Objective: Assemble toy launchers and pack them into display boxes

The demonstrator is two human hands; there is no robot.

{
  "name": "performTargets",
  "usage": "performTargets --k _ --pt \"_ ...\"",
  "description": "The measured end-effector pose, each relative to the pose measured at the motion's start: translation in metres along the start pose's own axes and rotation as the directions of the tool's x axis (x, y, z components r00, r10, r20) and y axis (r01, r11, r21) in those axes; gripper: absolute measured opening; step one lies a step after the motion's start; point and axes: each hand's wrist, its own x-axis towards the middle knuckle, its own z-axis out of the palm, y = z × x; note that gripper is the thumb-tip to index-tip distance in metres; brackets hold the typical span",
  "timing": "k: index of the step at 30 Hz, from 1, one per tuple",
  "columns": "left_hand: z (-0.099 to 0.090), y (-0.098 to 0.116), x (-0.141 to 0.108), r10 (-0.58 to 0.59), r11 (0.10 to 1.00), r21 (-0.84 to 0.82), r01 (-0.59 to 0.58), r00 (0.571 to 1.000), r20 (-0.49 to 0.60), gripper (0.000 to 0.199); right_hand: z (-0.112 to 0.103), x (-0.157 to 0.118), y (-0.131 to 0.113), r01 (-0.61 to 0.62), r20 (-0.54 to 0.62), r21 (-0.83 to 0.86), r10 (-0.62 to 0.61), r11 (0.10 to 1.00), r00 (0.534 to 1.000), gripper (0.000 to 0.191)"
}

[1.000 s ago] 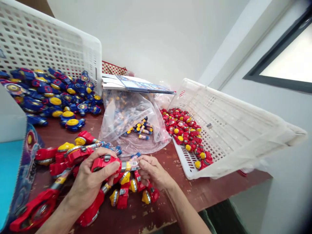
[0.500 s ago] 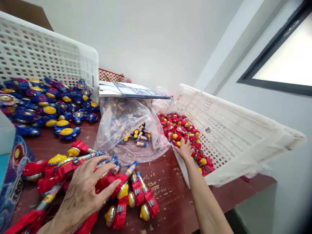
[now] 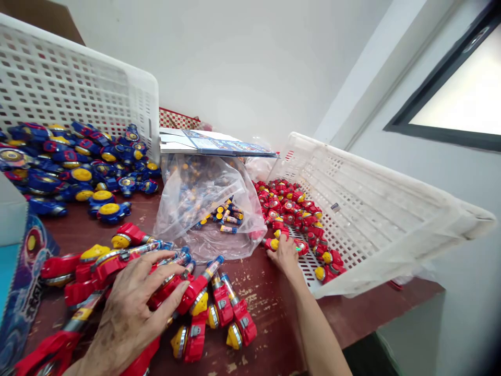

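My left hand [image 3: 135,300] rests over a heap of red and yellow toys [image 3: 195,287] with blue-capped tubes, its fingers apart; whatever lies beneath the palm is hidden. At the open front of the right white basket [image 3: 352,193], my right hand [image 3: 287,256] has its fingers round a red toy [image 3: 300,246] with a yellow part. More red toys [image 3: 291,206] are piled in that basket, just beyond my right hand. Between the two hands, farther back, a clear plastic bag [image 3: 207,237] holds small blue and yellow tubes [image 3: 228,228].
Blue toys [image 3: 80,175] spill from a white basket [image 3: 78,83] at the back left. Printed flat cardboard [image 3: 219,143] lies above the plastic bag. A printed box [image 3: 33,261] stands at the left edge of the brown table [image 3: 270,313].
My right hand has drawn back toward the near left with a red toy, out of the pile to the basket's front edge. My left hand has hardly moved.
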Motion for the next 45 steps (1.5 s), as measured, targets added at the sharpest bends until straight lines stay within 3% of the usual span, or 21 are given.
performTargets --k 5,8,13,16,18,20,22,24,26,27,28,29,32,35,37,39,43,45 --pt "-0.007 0.015 0.001 -0.008 0.997 -0.077 0.005 0.999 -0.034 0.023 0.000 -0.038 -0.002 0.027 -0.043 0.250 -0.017 0.968 0.999 0.041" --pt "-0.007 0.026 -0.001 -0.040 0.991 -0.128 0.036 0.999 -0.029 0.023 0.001 -0.054 -0.003 -0.008 -0.090 0.422 0.050 0.907 0.995 0.045" --pt "-0.001 0.043 -0.006 -0.125 0.951 -0.279 0.135 0.991 0.054 0.025 -0.009 -0.071 -0.013 -0.073 -0.119 0.687 0.212 0.723 0.970 0.048" --pt "0.003 0.056 -0.006 -0.262 0.862 -0.398 0.312 0.949 0.176 0.030 -0.033 -0.087 -0.033 -0.038 -0.106 0.813 0.210 0.582 0.972 0.051" --pt "0.005 0.066 -0.006 -0.344 0.727 -0.503 0.467 0.882 0.322 0.045 -0.056 -0.109 -0.053 0.007 -0.067 0.884 0.112 0.467 0.991 0.049" --pt "0.007 0.074 -0.007 -0.402 0.540 -0.591 0.599 0.800 0.445 0.061 -0.079 -0.134 -0.075 0.026 0.018 0.964 -0.163 0.264 0.986 0.043" --pt "0.006 0.077 -0.009 -0.484 0.384 -0.639 0.667 0.734 0.476 0.066 -0.098 -0.150 -0.094 0.134 -0.043 0.976 -0.457 0.170 0.888 0.044" --pt "0.002 0.075 -0.008 -0.572 0.253 -0.703 0.664 0.689 0.445 0.060 -0.107 -0.145 -0.108 0.279 -0.103 0.946 -0.660 0.166 0.744 0.043" --pt "-0.005 0.070 -0.003 -0.620 0.094 -0.776 0.624 0.647 0.444 0.053 -0.103 -0.117 -0.117 0.359 -0.050 0.896 -0.744 0.261 0.666 0.032" --pt "-0.010 0.067 0.001 -0.636 0.022 -0.800 0.600 0.626 0.452 0.051 -0.096 -0.097 -0.120 0.354 0.011 0.868 -0.728 0.347 0.686 0.028" --pt "-0.015 0.065 0.006 -0.651 -0.027 -0.812 0.583 0.606 0.457 0.050 -0.086 -0.075 -0.124 0.360 0.065 0.787 -0.648 0.500 0.759 0.026" --pt "-0.020 0.062 0.009 -0.666 -0.050 -0.815 0.577 0.589 0.458 0.050 -0.075 -0.054 -0.128 0.343 0.082 0.741 -0.585 0.577 0.807 0.025" --pt "-0.033 0.056 0.016 -0.666 -0.089 -0.807 0.583 0.568 0.484 0.051 -0.036 -0.008 -0.137 0.283 0.131 0.635 -0.461 0.719 0.878 0.027" --pt "-0.038 0.051 0.014 -0.678 -0.174 -0.804 0.568 0.523 0.517 0.054 -0.006 0.004 -0.139 0.238 0.169 0.559 -0.390 0.795 0.905 0.027" --pt "-0.039 0.047 0.011 -0.715 -0.200 -0.804 0.560 0.478 0.510 0.055 0.001 0.000 -0.136 0.231 0.179 0.548 -0.383 0.804 0.906 0.026" --pt "-0.037 0.045 0.009 -0.732 -0.192 -0.800 0.568 0.460 0.502 0.054 -0.004 -0.010 -0.130 0.251 0.183 0.581 -0.424 0.774 0.887 0.023" --pt "-0.033 0.045 0.008 -0.690 -0.128 -0.770 0.625 0.501 0.522 0.052 -0.045 -0.047 -0.113 0.315 0.169 0.720 -0.595 0.619 0.785 0.025" --pt "-0.032 0.048 0.008 -0.652 -0.095 -0.735 0.671 0.517 0.555 0.052 -0.074 -0.070 -0.103 0.313 0.107 0.835 -0.691 0.453 0.715 0.029"
